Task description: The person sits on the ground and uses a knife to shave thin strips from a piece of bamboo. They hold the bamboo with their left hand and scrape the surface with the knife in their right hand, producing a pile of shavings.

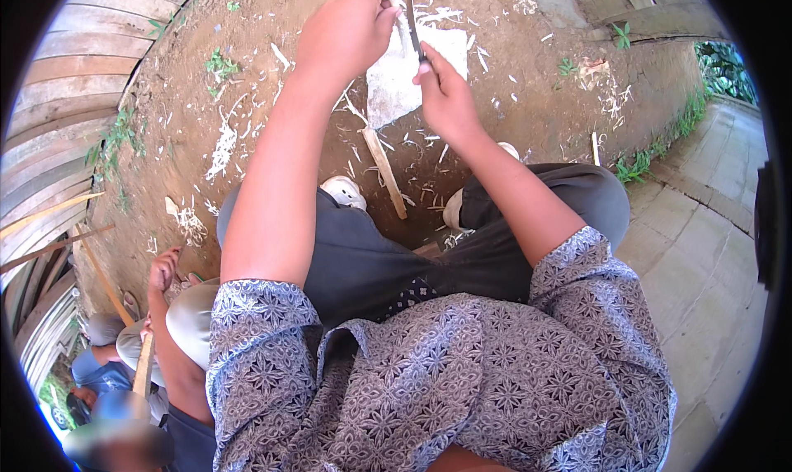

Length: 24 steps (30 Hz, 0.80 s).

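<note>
My left hand reaches out to the far side, its fingers closed on a thin pale strip of wood or bamboo. Only part of that strip shows beside the fingertips. To its right, my right hand is wrapped round the handle of a knife. The narrow dark blade points away from me and lies close along the strip; whether they touch I cannot tell. Below both hands a pale flat slab rests on the ground. Pale shavings are scattered on and around it.
A short wooden stick lies between my shoes. More shavings litter the brown dirt. At lower left, another person's hand and people with wooden sticks sit nearby. A plank wall curves along the left; concrete paving lies at right.
</note>
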{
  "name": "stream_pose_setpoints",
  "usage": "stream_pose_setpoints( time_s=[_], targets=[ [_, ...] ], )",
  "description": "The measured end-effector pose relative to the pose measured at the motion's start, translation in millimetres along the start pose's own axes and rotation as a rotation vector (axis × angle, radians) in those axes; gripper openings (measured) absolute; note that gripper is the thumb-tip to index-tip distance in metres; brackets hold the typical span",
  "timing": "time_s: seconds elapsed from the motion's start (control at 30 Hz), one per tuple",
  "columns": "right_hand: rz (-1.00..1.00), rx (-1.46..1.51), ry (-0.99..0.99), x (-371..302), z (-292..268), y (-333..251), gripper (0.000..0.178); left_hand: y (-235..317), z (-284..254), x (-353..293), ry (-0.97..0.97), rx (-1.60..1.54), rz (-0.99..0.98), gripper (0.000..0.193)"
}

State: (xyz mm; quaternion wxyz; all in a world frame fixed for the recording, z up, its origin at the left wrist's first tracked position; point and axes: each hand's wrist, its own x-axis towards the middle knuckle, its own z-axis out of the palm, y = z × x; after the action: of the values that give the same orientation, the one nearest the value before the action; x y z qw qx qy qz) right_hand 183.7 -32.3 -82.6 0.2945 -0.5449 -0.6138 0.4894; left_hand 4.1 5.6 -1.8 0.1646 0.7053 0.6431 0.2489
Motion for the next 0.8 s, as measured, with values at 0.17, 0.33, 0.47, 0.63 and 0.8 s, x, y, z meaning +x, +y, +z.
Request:
stream_pose_setpoints(
  time_s=[0.17, 0.33, 0.47, 0.63, 0.8],
  targets=[
    [0.091, -0.289, -0.069, -3, -3, 33, 0.036, 10, -4, 0, 0.04, -0.034, 0.015, 0.016],
    [0.294, -0.025, -0.147, 9, -7, 34, 0.039, 4, -3, 1, 0.001, -0.016, -0.069, 0.016],
    [0.507, 0.22, -0.176, 13, -13, 21, 0.04, 12, -17, -1, 0.017, -0.026, -0.108, 0.016],
    [0.042, -0.023, -0.022, 7, -4, -13, 0.033, 0, -5, -1, 0.011, -0.01, -0.099, 0.015],
    [0.022, -0.19, -0.045, 1, -2, 5, 0.034, 8, -8, 0, -0.006, -0.029, -0.089, 0.015]
  ],
)
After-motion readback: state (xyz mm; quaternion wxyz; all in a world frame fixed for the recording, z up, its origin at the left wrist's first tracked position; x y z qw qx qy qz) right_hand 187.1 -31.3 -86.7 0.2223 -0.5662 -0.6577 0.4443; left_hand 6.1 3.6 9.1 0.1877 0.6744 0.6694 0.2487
